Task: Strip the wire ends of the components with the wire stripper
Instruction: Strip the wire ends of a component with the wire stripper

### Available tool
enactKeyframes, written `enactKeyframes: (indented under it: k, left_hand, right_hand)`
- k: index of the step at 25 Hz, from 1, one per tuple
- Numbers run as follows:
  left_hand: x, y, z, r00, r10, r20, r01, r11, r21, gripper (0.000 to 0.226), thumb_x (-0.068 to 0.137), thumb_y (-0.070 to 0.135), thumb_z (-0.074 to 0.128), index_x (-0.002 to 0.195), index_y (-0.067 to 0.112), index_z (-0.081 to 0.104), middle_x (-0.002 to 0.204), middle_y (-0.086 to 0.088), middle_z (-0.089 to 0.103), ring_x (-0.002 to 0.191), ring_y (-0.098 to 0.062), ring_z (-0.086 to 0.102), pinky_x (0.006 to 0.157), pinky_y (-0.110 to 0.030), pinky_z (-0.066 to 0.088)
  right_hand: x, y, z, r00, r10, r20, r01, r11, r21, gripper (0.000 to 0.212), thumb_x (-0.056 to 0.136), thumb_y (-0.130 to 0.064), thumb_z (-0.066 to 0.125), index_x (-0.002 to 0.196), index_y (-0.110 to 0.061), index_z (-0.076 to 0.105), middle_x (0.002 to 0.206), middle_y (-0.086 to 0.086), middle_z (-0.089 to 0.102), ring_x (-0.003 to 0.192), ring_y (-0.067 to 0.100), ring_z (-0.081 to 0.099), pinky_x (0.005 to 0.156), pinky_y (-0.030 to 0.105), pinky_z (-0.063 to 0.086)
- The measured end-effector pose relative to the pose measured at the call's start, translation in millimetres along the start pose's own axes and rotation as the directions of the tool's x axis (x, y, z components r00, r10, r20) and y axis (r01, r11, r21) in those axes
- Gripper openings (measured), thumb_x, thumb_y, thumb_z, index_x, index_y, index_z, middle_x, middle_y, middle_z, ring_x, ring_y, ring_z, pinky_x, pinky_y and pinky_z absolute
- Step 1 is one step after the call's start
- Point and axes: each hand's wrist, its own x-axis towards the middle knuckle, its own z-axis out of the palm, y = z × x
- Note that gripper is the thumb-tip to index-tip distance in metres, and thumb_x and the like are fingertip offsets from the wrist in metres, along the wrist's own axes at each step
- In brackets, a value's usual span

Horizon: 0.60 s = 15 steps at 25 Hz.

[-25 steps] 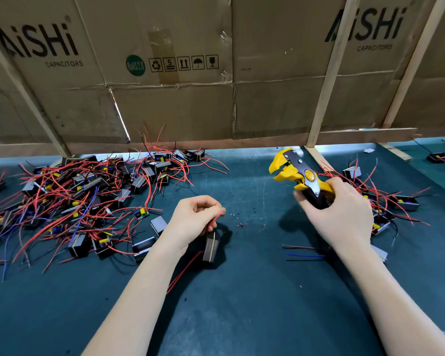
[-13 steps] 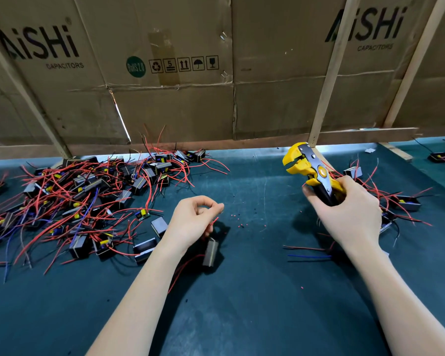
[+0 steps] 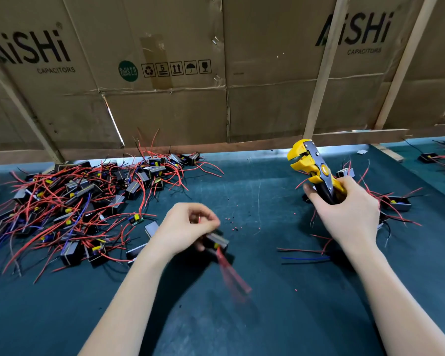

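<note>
- Left of frame: pile of components (image 3: pixel 70 201) with red leads lies on the green mat (image 3: pixel 267 317), apparently awaiting stripping.
- Centre: left hand (image 3: pixel 185 229) pinches one wire end upright; its component (image 3: pixel 216 241) has swung, trailing leads blurred, suggesting a fresh end being presented.
- Right: right hand (image 3: pixel 344 214) grips wire stripper (image 3: pixel 311 165), now raised and drawn back, jaws empty.
</note>
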Motion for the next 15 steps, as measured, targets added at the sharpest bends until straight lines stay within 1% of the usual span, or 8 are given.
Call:
enactKeyframes:
  k: [1,3,5,7,10,11,13,15]
  left_hand:
    - [-0.3,6.1,9.5,0.997,0.073,-0.018,-0.075,0.966,-0.246,0.012,0.087,0.009,0.071,0.098,0.006,0.068,0.078,-0.003,0.068,0.072,-0.022,0.064,0.058,-0.024,0.056]
    - [-2.3,17.4,27.6,0.957,0.268,0.112,-0.136,0.753,-0.644,0.041,0.092,0.021,0.065,0.128,0.006,0.056,0.124,-0.009,0.067,0.116,-0.022,0.063,0.095,-0.029,0.053]
    - [-3.7,22.5,34.5,0.878,0.397,0.268,-0.100,0.698,-0.709,0.060,0.093,0.036,0.061,0.144,0.011,0.041,0.145,-0.010,0.052,0.134,-0.024,0.049,0.110,-0.035,0.042]
    - [-2.8,22.6,26.5,0.868,0.398,0.296,-0.145,0.774,-0.616,0.048,0.097,0.036,0.052,0.139,0.013,0.048,0.133,-0.014,0.061,0.121,-0.027,0.060,0.099,-0.033,0.049]
    - [2.7,15.9,6.6,0.957,0.284,-0.059,-0.281,0.859,-0.428,0.021,0.096,0.019,0.054,0.110,0.013,0.068,0.096,-0.007,0.075,0.083,-0.017,0.069,0.075,-0.025,0.052]
    - [5.3,13.3,-1.2,0.937,0.252,-0.240,-0.317,0.904,-0.289,0.015,0.095,0.012,0.057,0.104,0.014,0.070,0.089,-0.003,0.075,0.079,-0.014,0.068,0.074,-0.027,0.051]
    - [11.5,2.8,-20.0,0.798,0.248,-0.550,-0.261,0.964,0.057,0.015,0.089,0.003,0.062,0.099,0.013,0.069,0.087,0.000,0.073,0.080,-0.014,0.067,0.081,-0.035,0.053]
    - [13.9,-9.9,-40.5,0.689,0.261,-0.676,-0.074,0.953,0.292,0.020,0.084,0.001,0.063,0.100,0.011,0.068,0.093,-0.004,0.071,0.088,-0.023,0.064,0.088,-0.042,0.050]
  right_hand:
    - [1.5,0.5,-1.1,1.000,0.010,-0.006,-0.010,1.000,0.002,0.047,0.075,-0.062,0.070,0.071,-0.019,0.051,0.063,-0.006,0.055,0.067,0.023,0.052,0.062,0.031,0.034]
    - [6.2,3.1,-5.5,0.999,0.042,-0.029,-0.042,0.999,0.009,0.048,0.075,-0.062,0.071,0.070,-0.020,0.048,0.065,-0.007,0.056,0.069,0.025,0.051,0.062,0.032,0.033]
    - [11.1,7.2,-10.6,0.994,0.092,-0.056,-0.090,0.996,0.028,0.049,0.074,-0.062,0.072,0.068,-0.021,0.045,0.065,-0.009,0.054,0.070,0.026,0.048,0.064,0.032,0.031]
    - [12.1,11.5,-13.8,0.987,0.141,-0.073,-0.137,0.989,0.050,0.050,0.076,-0.063,0.071,0.070,-0.020,0.046,0.064,-0.012,0.052,0.071,0.026,0.048,0.065,0.032,0.032]
    - [9.4,14.5,-13.9,0.984,0.152,-0.090,-0.145,0.986,0.080,0.050,0.077,-0.062,0.072,0.072,-0.018,0.049,0.065,-0.011,0.052,0.070,0.025,0.047,0.066,0.032,0.031]
    - [8.1,13.8,-13.2,0.986,0.144,-0.087,-0.136,0.987,0.090,0.049,0.077,-0.061,0.072,0.073,-0.017,0.050,0.065,-0.010,0.053,0.068,0.023,0.048,0.065,0.032,0.031]
    - [5.5,10.1,-9.9,0.992,0.121,-0.045,-0.112,0.981,0.156,0.047,0.078,-0.057,0.073,0.073,-0.015,0.052,0.063,-0.008,0.053,0.064,0.011,0.050,0.063,0.028,0.034]
    - [2.1,4.4,-5.1,0.995,0.089,0.038,-0.096,0.965,0.246,0.040,0.080,-0.051,0.075,0.073,-0.016,0.055,0.059,-0.008,0.052,0.060,0.000,0.050,0.060,0.013,0.035]
